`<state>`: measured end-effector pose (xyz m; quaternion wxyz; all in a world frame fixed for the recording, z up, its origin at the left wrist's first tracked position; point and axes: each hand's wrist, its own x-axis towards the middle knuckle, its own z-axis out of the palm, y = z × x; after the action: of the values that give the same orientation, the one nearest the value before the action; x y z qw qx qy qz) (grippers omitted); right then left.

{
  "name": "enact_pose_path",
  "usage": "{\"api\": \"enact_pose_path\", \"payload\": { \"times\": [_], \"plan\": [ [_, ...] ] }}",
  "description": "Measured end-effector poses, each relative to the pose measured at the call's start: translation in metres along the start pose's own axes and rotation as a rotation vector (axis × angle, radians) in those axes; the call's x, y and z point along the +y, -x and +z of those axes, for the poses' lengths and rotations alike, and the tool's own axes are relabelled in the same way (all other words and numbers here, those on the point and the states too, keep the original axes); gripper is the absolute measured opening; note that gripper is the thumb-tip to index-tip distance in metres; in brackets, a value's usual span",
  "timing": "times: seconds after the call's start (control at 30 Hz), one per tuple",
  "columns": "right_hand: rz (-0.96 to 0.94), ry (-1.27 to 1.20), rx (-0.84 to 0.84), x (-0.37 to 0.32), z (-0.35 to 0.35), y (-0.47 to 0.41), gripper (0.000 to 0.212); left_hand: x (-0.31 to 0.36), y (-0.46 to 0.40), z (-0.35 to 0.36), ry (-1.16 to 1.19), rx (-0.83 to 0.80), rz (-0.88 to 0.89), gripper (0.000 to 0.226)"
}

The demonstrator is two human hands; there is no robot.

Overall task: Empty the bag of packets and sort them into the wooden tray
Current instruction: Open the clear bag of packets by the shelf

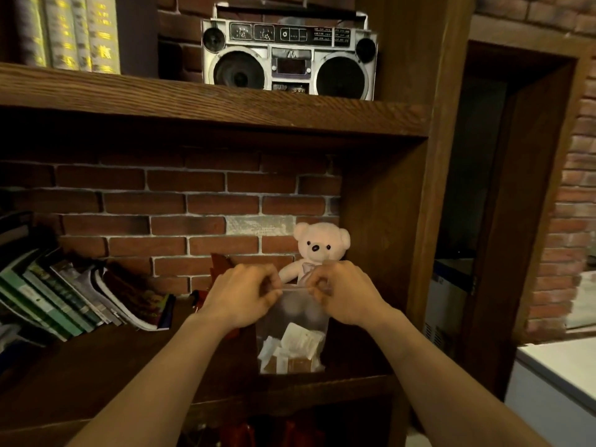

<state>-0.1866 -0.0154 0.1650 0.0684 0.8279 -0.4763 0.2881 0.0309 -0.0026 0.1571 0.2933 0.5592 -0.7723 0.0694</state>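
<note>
White and tan packets [295, 348] in clear bag [290, 304]; pale pink teddy bear [317, 245].

— What sits on the upper shelf [206, 101]?
— A silver boombox [289, 56] at twelve o'clock, upright books [69, 32] at ten.
— And below?
— A pale teddy bear [317, 248] against the brick wall [180, 204], leaning magazines [74, 295] at nine o'clock, a white chest [561, 379] at four.

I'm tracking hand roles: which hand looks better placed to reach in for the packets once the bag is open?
Probably the right hand: both pinch the bag top, but the packets lie nearer it.
</note>
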Motion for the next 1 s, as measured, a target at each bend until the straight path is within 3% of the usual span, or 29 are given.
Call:
{"api": "enact_pose_path", "payload": {
  "times": [0.53, 1.0],
  "plan": [
    [0.173, 0.023, -0.119, 0.021, 0.005, 0.046, 0.013, 0.017, -0.001, 0.043, 0.105, -0.136, 0.074, 0.009],
    [0.413, 0.102, -0.093, 0.07, -0.056, 0.151, 0.022, 0.127, 0.0, 0.085, 0.284, -0.248, 0.303, 0.008]
  ]
}}
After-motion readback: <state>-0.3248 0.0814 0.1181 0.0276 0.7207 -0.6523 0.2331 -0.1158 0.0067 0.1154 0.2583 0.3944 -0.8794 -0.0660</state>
